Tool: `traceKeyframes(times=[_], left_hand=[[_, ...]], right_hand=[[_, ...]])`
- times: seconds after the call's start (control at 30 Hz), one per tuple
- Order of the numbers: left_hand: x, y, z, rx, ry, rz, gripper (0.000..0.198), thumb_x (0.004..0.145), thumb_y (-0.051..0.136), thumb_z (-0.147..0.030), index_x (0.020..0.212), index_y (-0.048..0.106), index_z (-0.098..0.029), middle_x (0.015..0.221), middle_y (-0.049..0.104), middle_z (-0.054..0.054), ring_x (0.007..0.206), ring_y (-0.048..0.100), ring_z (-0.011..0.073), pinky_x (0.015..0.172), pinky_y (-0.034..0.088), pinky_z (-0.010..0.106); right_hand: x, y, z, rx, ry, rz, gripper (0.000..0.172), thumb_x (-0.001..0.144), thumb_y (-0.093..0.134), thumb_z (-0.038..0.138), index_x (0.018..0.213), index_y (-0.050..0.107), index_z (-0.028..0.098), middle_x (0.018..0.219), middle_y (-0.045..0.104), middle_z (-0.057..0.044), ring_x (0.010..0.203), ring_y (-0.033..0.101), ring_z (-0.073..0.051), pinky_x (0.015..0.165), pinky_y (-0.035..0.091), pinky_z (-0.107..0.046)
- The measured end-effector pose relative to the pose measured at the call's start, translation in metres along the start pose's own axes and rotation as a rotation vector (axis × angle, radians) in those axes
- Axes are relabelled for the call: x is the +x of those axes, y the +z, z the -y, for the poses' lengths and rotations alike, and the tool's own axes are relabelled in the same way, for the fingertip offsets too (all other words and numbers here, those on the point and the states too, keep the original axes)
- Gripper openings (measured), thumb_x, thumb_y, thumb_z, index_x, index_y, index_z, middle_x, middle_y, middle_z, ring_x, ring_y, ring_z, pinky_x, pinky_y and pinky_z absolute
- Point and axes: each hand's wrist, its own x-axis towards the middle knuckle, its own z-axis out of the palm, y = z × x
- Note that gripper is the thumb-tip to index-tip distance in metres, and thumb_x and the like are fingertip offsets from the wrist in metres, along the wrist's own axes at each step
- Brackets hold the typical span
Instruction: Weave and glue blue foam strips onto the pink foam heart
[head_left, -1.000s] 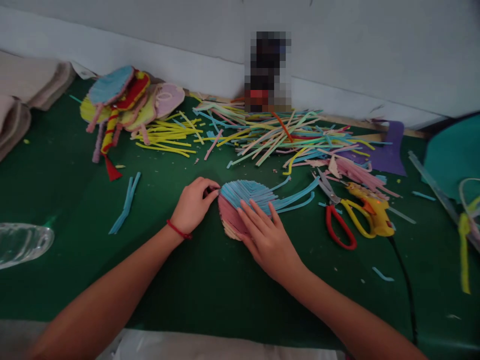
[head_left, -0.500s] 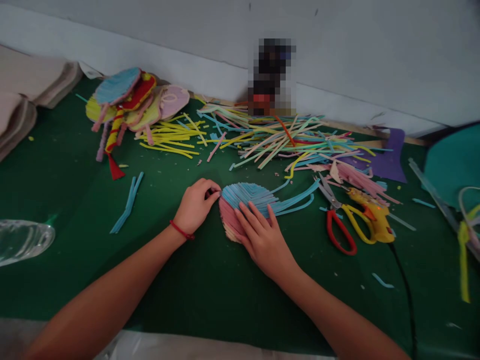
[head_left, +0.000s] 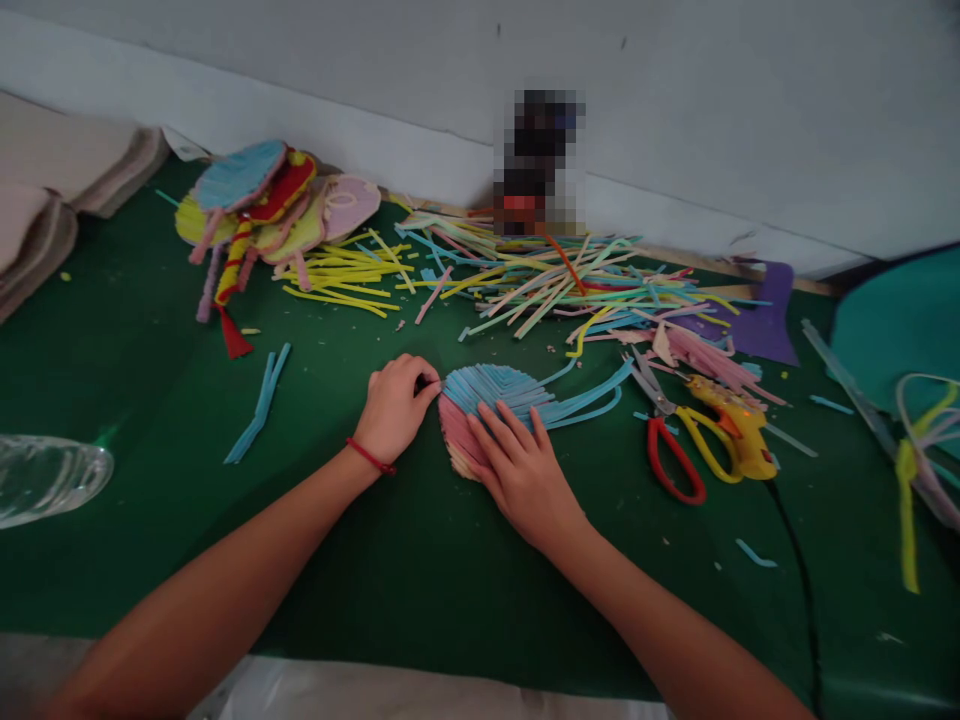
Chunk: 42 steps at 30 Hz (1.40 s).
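the blue-and-pink disc [head_left: 480, 388] lies on the bench [head_left: 375, 580]; left hand [head_left: 396, 405] pinches its left edge, grip narrow; right hand [head_left: 529, 475] rests on it, fingers straight; light, even pressure should keep blue strips [head_left: 525, 387] aligned.

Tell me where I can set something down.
Nearly bare: tabletop between the forearms and chenille disc, and between the bottle and left forearm. Crowded: far side, with hand fans and chenille stems; right, with scissors and glue gun.

Left hand [head_left: 394, 405] pinches; right hand [head_left: 523, 473] presses palm-down.
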Motion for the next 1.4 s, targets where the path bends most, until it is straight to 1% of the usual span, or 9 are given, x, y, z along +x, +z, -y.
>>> traceKeyframes(times=[0.3, 0.43, 0.57, 0.63, 0.7, 0.83, 0.97, 1.23, 1.4], left_hand=[[0.001, 0.003, 0.001, 0.066, -0.002, 0.010, 0.006, 0.087, 0.055, -0.018, 0.083, 0.060, -0.018, 0.085, 0.058, 0.002, 0.082, 0.055, 0.0187, 0.077, 0.039, 0.034], [-0.001, 0.000, -0.004, 0.117, -0.001, -0.021, 0.012, 0.088, 0.052, -0.018, 0.097, 0.059, -0.016, 0.092, 0.061, 0.006, 0.087, 0.058, 0.0221, 0.078, 0.043, 0.037], [-0.018, -0.002, -0.024, 0.254, 0.165, -0.070, 0.031, 0.093, 0.039, -0.017, 0.120, 0.053, -0.012, 0.120, 0.060, 0.013, 0.109, 0.055, 0.0262, 0.093, 0.042, 0.043], [-0.033, 0.002, -0.036, 0.308, 0.297, -0.036, 0.038, 0.096, 0.032, -0.019, 0.130, 0.047, -0.012, 0.134, 0.054, 0.014, 0.124, 0.049, 0.0251, 0.106, 0.033, 0.046], [-0.048, 0.007, -0.046, 0.385, 0.348, 0.038, 0.046, 0.097, 0.031, -0.027, 0.137, 0.041, -0.007, 0.145, 0.041, 0.018, 0.134, 0.038, 0.0292, 0.111, 0.027, 0.051], [-0.068, 0.018, -0.053, 0.495, 0.311, 0.172, 0.065, 0.093, 0.036, -0.050, 0.139, 0.040, -0.004, 0.148, 0.033, 0.020, 0.138, 0.029, 0.0349, 0.110, 0.026, 0.057], [-0.072, 0.020, -0.051, 0.523, 0.295, 0.232, 0.072, 0.089, 0.040, -0.058, 0.138, 0.042, -0.006, 0.149, 0.031, 0.019, 0.140, 0.025, 0.0360, 0.110, 0.024, 0.060], [-0.072, 0.019, -0.047, 0.543, 0.281, 0.238, 0.071, 0.087, 0.044, -0.059, 0.138, 0.044, -0.011, 0.149, 0.032, 0.018, 0.140, 0.025, 0.0342, 0.111, 0.024, 0.057], [-0.071, 0.018, -0.047, 0.557, 0.295, 0.249, 0.071, 0.087, 0.046, -0.056, 0.140, 0.041, -0.007, 0.149, 0.030, 0.019, 0.141, 0.023, 0.0345, 0.110, 0.025, 0.058]], right_hand=[[0.001, 0.001, 0.000, 0.020, 0.006, -0.007, 0.045, 0.097, 0.035, 0.030, 0.138, 0.044, 0.015, 0.144, 0.044, -0.007, 0.135, 0.035, -0.027, 0.111, 0.027, -0.054], [-0.001, 0.001, 0.000, 0.029, -0.012, 0.012, 0.049, 0.097, 0.035, 0.032, 0.142, 0.037, 0.012, 0.148, 0.038, -0.009, 0.139, 0.029, -0.026, 0.111, 0.025, -0.055], [-0.007, -0.011, -0.010, 0.030, 0.027, -0.020, 0.058, 0.097, 0.033, 0.027, 0.149, 0.013, 0.011, 0.151, 0.031, -0.012, 0.142, 0.021, -0.023, 0.113, 0.023, -0.053], [-0.010, -0.019, -0.017, 0.010, 0.071, -0.043, 0.062, 0.097, 0.034, 0.026, 0.150, 0.004, 0.014, 0.152, 0.029, -0.012, 0.142, 0.020, -0.023, 0.113, 0.023, -0.052], [-0.014, -0.025, -0.022, -0.024, 0.094, -0.036, 0.065, 0.097, 0.035, 0.029, 0.150, 0.001, 0.015, 0.152, 0.029, -0.013, 0.142, 0.021, -0.024, 0.113, 0.024, -0.052], [-0.021, -0.025, -0.021, -0.078, 0.059, 0.034, 0.065, 0.096, 0.037, 0.035, 0.150, 0.009, 0.011, 0.151, 0.029, -0.014, 0.141, 0.024, -0.026, 0.112, 0.024, -0.053], [-0.024, -0.017, -0.014, -0.081, 0.022, 0.083, 0.060, 0.096, 0.037, 0.038, 0.147, 0.023, 0.011, 0.152, 0.029, -0.013, 0.141, 0.025, -0.026, 0.113, 0.023, -0.054], [-0.024, -0.011, -0.012, -0.075, 0.007, 0.103, 0.054, 0.096, 0.038, 0.034, 0.144, 0.032, 0.012, 0.152, 0.027, -0.012, 0.141, 0.025, -0.027, 0.112, 0.023, -0.056], [-0.022, -0.020, -0.017, -0.068, 0.025, 0.095, 0.055, 0.097, 0.033, 0.037, 0.146, 0.028, 0.013, 0.152, 0.028, -0.010, 0.141, 0.025, -0.025, 0.112, 0.021, -0.055]])
